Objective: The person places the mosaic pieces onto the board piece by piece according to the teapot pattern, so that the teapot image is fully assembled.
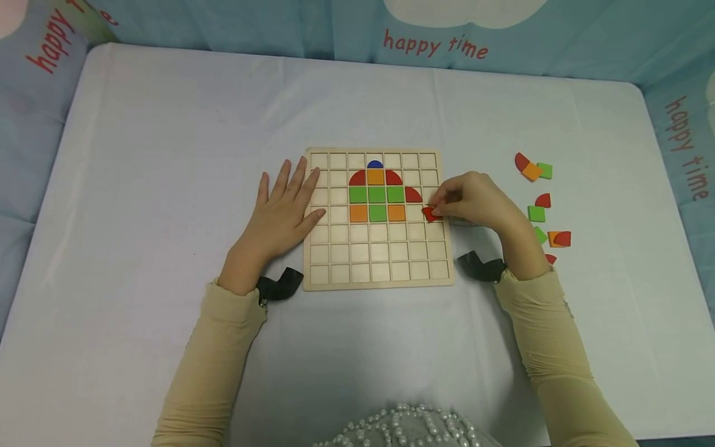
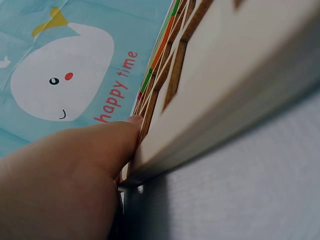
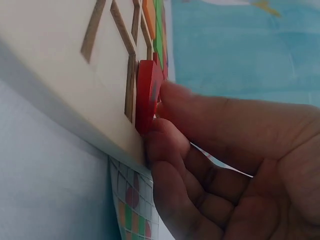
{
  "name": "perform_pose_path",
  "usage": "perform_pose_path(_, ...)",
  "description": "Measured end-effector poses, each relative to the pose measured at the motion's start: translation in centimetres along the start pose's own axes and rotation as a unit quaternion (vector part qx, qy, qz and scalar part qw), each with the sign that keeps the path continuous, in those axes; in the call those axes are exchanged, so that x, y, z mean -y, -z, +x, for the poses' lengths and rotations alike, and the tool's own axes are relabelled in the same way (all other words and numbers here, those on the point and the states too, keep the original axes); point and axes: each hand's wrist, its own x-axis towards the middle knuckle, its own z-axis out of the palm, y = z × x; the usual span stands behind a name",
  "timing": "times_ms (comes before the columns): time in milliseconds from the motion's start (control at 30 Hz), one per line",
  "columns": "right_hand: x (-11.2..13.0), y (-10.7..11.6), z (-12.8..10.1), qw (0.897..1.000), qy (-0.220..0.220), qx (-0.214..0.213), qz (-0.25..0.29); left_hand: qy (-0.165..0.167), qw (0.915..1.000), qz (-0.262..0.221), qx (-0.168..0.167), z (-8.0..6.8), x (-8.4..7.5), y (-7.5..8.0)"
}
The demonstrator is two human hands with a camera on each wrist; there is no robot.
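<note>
A square wooden grid board [image 1: 369, 253] lies on the table. Set in its cells are green squares, orange squares, red quarter-circle pieces and a blue half-round piece [image 1: 375, 164] at the top. My left hand [image 1: 279, 214] rests with fingers straight and spread on the board's left edge; its thumb [image 2: 112, 145] lies over the rim in the left wrist view. At the board's right side, my right hand [image 1: 475, 198] pinches a red piece [image 3: 146, 95] between thumb and fingers. That piece is tilted over the cells near the right rim, below and right of a red quarter circle [image 1: 413, 195].
Loose pieces lie to the right of the board, among them a green square [image 1: 536, 213], an orange square [image 1: 532, 172] and a red quarter circle [image 1: 543, 200]. A printed grid sheet [image 3: 131, 200] shows below the board's edge. Black wrist mounts [image 1: 281, 284] sit beside both wrists.
</note>
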Motion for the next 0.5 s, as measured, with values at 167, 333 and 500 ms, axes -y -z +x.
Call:
perform_pose_path(167,0.25,-0.24,-0.01,1.000,0.010,0.003,0.006,-0.002,1.0000,0.000,-0.001,-0.01,0.03,-0.02)
perform_pose_path(333,0.43,-0.39,-0.03,1.000,0.015,-0.001,-0.008,-0.002,1.0000,0.001,0.000,-0.01,0.05,-0.04)
perform_pose_path(500,0.55,-0.27,-0.16,1.000,0.004,-0.010,-0.023,-0.003,1.0000,0.003,-0.001,0.01,-0.02,0.01)
